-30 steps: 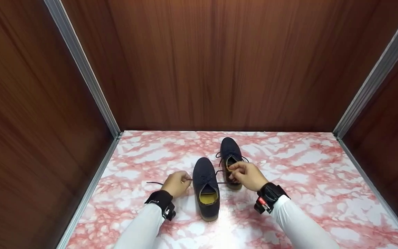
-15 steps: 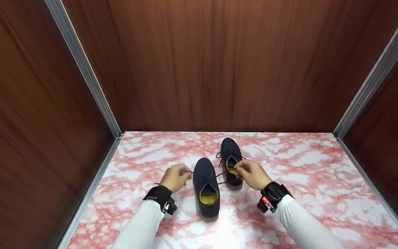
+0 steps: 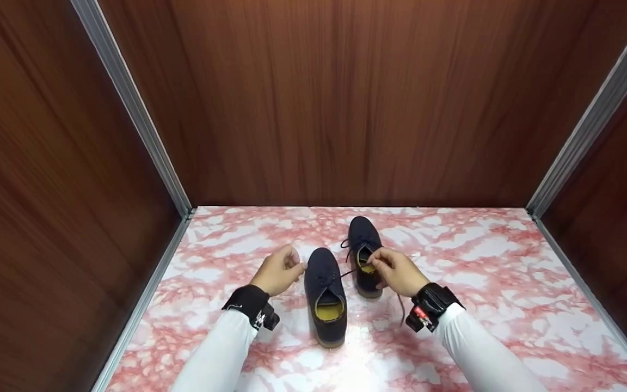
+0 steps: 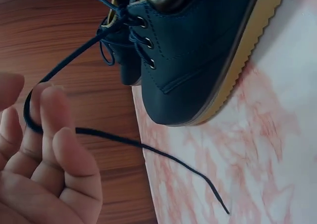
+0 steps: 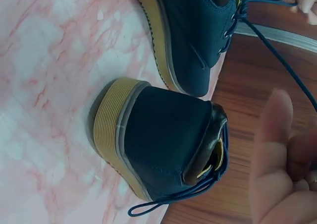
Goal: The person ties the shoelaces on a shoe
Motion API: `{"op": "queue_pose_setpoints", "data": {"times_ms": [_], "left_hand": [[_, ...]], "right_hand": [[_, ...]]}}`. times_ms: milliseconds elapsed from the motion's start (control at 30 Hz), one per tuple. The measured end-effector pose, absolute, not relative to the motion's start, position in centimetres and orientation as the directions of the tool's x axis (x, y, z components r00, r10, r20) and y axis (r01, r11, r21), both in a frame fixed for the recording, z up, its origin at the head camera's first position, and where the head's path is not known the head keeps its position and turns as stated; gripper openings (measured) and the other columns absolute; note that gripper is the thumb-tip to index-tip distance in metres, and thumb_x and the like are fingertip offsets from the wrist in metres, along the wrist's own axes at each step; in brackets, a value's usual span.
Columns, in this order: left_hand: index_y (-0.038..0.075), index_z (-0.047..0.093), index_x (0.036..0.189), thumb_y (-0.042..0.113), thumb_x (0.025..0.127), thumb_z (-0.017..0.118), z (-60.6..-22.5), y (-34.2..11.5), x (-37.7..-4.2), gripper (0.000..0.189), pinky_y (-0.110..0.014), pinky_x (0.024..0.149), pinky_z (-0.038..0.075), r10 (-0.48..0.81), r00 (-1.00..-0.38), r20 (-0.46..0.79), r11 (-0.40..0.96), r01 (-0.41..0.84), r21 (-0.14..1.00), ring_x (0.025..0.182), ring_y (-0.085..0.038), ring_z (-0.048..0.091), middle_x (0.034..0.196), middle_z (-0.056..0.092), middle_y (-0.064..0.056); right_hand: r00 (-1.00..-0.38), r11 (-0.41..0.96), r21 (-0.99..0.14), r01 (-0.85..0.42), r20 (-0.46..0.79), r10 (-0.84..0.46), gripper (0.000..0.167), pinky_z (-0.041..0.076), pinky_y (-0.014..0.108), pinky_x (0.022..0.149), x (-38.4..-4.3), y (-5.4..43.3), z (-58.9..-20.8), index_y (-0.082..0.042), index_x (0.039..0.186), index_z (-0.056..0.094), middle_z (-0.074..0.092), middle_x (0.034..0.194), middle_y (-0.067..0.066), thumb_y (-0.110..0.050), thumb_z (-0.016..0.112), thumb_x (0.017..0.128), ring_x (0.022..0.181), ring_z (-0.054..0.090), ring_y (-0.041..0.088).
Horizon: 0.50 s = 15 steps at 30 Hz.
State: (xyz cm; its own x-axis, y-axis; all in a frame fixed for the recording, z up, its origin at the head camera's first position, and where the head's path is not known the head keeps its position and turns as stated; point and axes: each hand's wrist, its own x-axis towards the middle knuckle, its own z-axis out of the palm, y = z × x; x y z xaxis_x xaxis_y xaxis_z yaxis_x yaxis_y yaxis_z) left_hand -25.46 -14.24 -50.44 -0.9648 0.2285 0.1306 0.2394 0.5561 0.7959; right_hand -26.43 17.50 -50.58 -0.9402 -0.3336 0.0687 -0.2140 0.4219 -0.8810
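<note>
A navy lace-up shoe [image 3: 321,267] with a yellow insole stands upright between my hands, toe pointing away. To its left is my left hand [image 3: 278,272], fingers curled; in the left wrist view one shoelace [image 4: 114,137] bends around those fingers and its loose end trails down. My right hand [image 3: 398,272] pinches the other shoelace [image 5: 280,58], pulled out to the right of the shoe, and its tail hangs below the palm. At the laces' base a crossing or knot [image 4: 121,13] shows over the tongue. The right fingertips are partly cut off in the right wrist view.
The matching shoe [image 3: 362,228], its laces tied in a bow, stands farther back on the right, partly behind my right hand. Both shoes rest on a red-and-white marbled surface [image 3: 226,348]. Brown wood-grain panels [image 3: 313,109] with grey metal edging enclose three sides.
My left hand has moved up and forward, turning so the palm faces more to the right. The right hand has shifted slightly right and up, and a lace tail now hangs below it.
</note>
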Motion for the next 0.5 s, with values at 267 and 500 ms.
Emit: {"op": "queue_pose_setpoints", "data": {"times_ms": [267,500], "left_hand": [[0.011,0.069,0.065,0.022,0.092,0.074,-49.7,-15.4,-25.4,0.029,-0.023,0.065,0.041,0.360,-0.928,0.100,0.665,0.330,0.670,0.062,-0.004,0.046,0.061,0.051,0.013],[0.013,0.069,0.051,0.003,0.076,0.068,-50.3,-15.8,-25.6,0.027,-0.026,0.063,0.040,0.261,-0.954,0.147,0.828,0.300,0.474,0.058,-0.008,0.044,0.051,0.049,0.013]], "right_hand": [[-0.916,0.617,-0.699,-0.361,0.141,-0.376,0.015,0.044,0.027,0.069,-26.3,18.2,-50.2,-0.003,0.097,0.067,0.066,0.085,0.009,-0.012,0.058,0.106,0.072,0.052,0.011],[-0.934,0.739,-0.587,-0.330,0.091,-0.345,0.024,0.054,0.041,0.082,-26.4,18.8,-50.2,-0.003,0.091,0.070,0.075,0.092,0.012,-0.012,0.054,0.106,0.087,0.069,0.021]]}}
